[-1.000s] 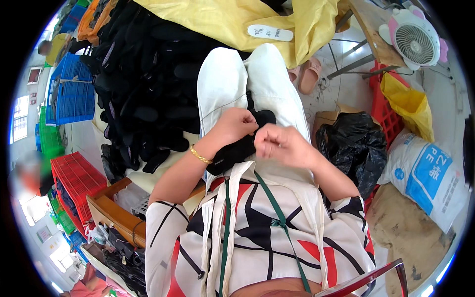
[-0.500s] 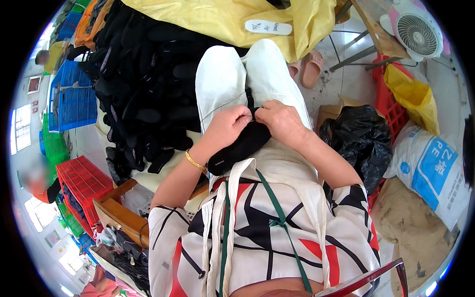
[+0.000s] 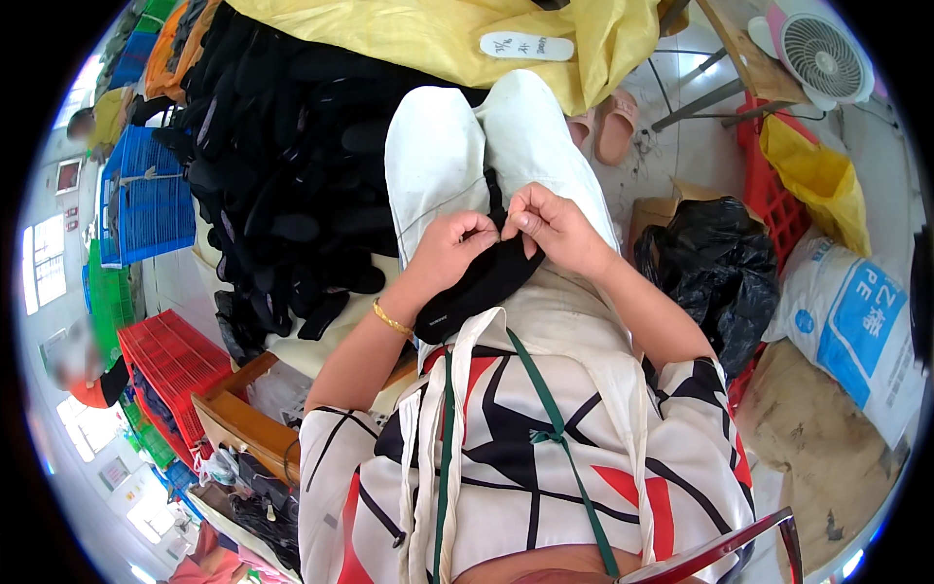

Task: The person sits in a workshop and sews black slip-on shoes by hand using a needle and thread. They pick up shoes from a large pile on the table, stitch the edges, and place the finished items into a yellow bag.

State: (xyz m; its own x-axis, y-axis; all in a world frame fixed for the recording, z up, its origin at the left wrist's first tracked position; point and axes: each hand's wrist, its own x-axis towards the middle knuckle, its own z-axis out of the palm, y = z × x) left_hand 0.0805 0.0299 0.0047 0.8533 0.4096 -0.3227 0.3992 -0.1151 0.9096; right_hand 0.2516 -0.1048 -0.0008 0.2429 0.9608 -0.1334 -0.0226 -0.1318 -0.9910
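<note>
A black fabric shoe piece [image 3: 474, 294], soft and sole-shaped, lies across my lap on the white apron [image 3: 440, 146]. My left hand [image 3: 449, 248] is closed at its upper edge, thumb and forefinger pinching the fabric. Right beside it, my right hand [image 3: 556, 226] holds thumb and forefinger together in a pinch, its fingertips nearly touching the left ones. Whatever is between the right fingertips is too small to make out. A thin dark thread [image 3: 443, 208] runs over the apron near my left hand.
A large heap of black shoe pieces [image 3: 282, 165] spreads at the left. Beyond my knees lies a yellow sack [image 3: 409, 37] with a white sole-shaped piece [image 3: 526, 46]. At the right are a black plastic bag [image 3: 715, 268], a red crate [image 3: 769, 185] and a fan [image 3: 822, 58].
My right hand has risen slightly, its curled fingers loosening into a raised pinch. My left hand stays at the black shoe piece, almost unmoved. The whole view has shifted a little.
</note>
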